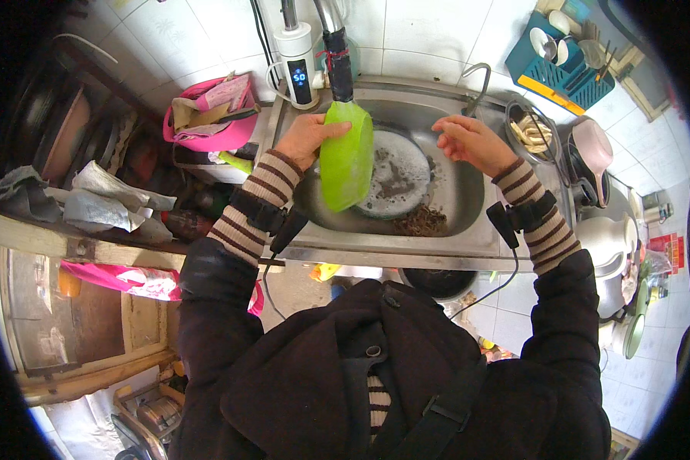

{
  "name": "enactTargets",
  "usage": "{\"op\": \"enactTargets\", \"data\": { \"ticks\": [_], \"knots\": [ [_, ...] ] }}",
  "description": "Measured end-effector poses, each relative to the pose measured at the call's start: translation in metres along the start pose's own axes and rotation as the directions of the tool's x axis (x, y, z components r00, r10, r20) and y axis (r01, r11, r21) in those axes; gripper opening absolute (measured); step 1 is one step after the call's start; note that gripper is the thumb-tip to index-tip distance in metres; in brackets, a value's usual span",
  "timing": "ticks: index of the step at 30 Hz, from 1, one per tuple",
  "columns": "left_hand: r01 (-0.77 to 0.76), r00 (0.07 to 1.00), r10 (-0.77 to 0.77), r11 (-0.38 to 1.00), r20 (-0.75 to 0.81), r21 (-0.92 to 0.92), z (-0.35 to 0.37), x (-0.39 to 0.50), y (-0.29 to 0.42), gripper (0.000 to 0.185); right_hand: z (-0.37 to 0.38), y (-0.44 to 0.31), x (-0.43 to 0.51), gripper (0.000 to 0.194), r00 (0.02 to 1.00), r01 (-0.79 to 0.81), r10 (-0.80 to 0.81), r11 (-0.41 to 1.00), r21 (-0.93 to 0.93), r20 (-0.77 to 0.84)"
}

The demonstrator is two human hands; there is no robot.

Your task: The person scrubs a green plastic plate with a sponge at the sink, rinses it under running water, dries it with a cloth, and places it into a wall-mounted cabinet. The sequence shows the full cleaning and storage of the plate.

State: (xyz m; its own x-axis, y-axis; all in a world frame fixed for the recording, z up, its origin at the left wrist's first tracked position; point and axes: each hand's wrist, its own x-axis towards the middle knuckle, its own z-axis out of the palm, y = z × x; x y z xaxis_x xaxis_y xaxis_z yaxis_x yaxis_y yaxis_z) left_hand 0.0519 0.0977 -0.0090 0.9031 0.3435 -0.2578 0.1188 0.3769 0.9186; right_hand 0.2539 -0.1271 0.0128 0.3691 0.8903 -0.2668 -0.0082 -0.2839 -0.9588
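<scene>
My left hand [309, 138] grips the rim of a lime-green plastic bowl [347, 164]. The bowl is tilted on edge below the black-wrapped faucet spout [340, 75], and its surface looks wet. Over the right side of the stainless-steel sink [466, 195], my right hand [466, 141] hovers with loosely curled fingers and nothing visible in it. A round basin of sudsy, dirty water [399, 172] sits in the sink, partly hidden by the bowl. Brown stringy scraps [422, 221] lie in the sink at the basin's near edge.
A white water heater [296, 69] with a lit display stands behind the sink's left end. Left of it is a pink basket [210, 123] of cloths. At right are a wire strainer [532, 129], a pink-handled pan [592, 144] and a teal wall-mounted utensil rack [563, 69].
</scene>
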Motion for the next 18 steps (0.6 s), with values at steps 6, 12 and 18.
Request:
{"op": "enactTargets", "data": {
  "ticks": [6, 12, 18],
  "knots": [
    [-0.049, 0.999, 0.046, 0.963, -0.016, -0.264, -0.001, 0.006, 0.000, 0.026, -0.002, -0.003, 0.000, 0.024, 1.000, -0.021, 0.021, 1.000, -0.016, 0.003],
    [-0.209, 0.975, 0.154, 0.870, -0.158, -0.447, 0.002, 0.007, -0.013, 0.019, 0.008, -0.006, -0.003, 0.024, 1.000, -0.003, 0.003, 1.000, -0.002, 0.031],
    [-0.310, 0.939, 0.149, 0.755, -0.309, -0.578, 0.009, 0.003, -0.019, 0.021, 0.045, 0.006, 0.005, 0.033, 0.980, -0.156, 0.142, 0.983, 0.100, 0.137]
  ]
}}
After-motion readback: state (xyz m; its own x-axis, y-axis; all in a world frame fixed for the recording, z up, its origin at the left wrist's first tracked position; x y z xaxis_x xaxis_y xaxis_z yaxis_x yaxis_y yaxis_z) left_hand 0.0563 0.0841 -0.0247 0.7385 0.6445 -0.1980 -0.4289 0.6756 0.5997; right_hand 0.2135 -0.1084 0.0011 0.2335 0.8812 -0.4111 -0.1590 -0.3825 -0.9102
